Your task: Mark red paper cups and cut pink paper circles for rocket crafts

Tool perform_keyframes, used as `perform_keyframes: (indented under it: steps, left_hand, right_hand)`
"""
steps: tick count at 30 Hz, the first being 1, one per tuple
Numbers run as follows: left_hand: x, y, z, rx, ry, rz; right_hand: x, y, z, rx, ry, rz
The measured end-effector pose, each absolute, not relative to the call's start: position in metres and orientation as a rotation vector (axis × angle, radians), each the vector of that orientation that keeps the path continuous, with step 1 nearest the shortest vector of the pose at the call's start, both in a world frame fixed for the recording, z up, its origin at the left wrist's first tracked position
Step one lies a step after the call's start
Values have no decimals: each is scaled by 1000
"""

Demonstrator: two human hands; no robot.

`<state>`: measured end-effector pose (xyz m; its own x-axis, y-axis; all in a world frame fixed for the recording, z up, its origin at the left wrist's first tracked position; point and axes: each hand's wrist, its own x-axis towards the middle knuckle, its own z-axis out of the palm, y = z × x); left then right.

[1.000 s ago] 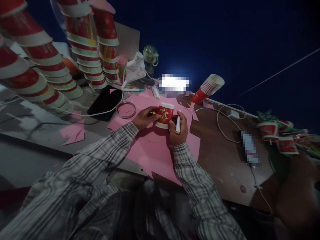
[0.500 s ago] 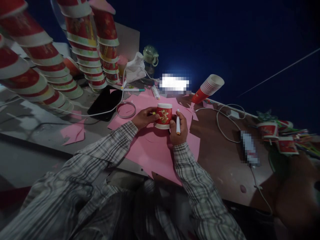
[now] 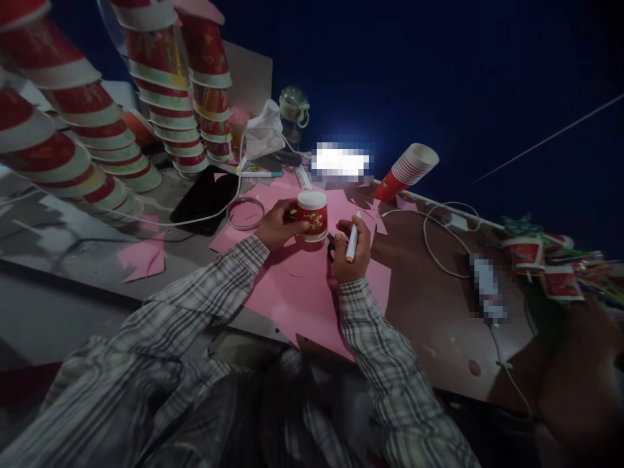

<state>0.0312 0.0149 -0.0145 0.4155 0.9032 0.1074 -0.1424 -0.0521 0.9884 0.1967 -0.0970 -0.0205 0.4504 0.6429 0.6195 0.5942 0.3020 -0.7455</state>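
Observation:
A red paper cup [image 3: 314, 218] with a gold pattern is upside down, its white base up, above pink paper [image 3: 292, 292]. My left hand [image 3: 280, 224] grips the cup from its left side, thumb across the front. In my right hand [image 3: 357, 250], just right of the cup and apart from it, is a white marker [image 3: 351, 240] with an orange end pointing toward me. A small yellow bit shows by my left fingers. Part of a dark scissor-like handle [image 3: 331, 252] lies beside my right hand.
Tall stacks of red cups [image 3: 160, 97] stand at the left, near a black tablet [image 3: 205, 198] and a tape ring [image 3: 246, 214]. A leaning cup stack [image 3: 407, 172], white cable and blurred phone [image 3: 487, 289] are right. A bottle [image 3: 293, 117] stands behind.
The cup has moved slightly left and tilted so its base shows more. My right hand has come away from the cup, shifting a little right with the marker.

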Motion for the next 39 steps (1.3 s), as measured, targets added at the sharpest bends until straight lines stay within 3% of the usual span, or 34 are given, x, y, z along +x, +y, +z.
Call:
perform_keyframes:
  steps: [11,24,39]
  left_hand:
    - [27,14,-10,1711,1018,1139]
    - [31,13,-15,1772,999,1079]
    - [25,15,10,1401,801,1537]
  right_hand:
    - [199,-97,-13,-1437,-1195,-64]
    - [201,-95,-15,-1449,-1202,-99]
    - [194,-101,-4,-1412,-1199,-119]
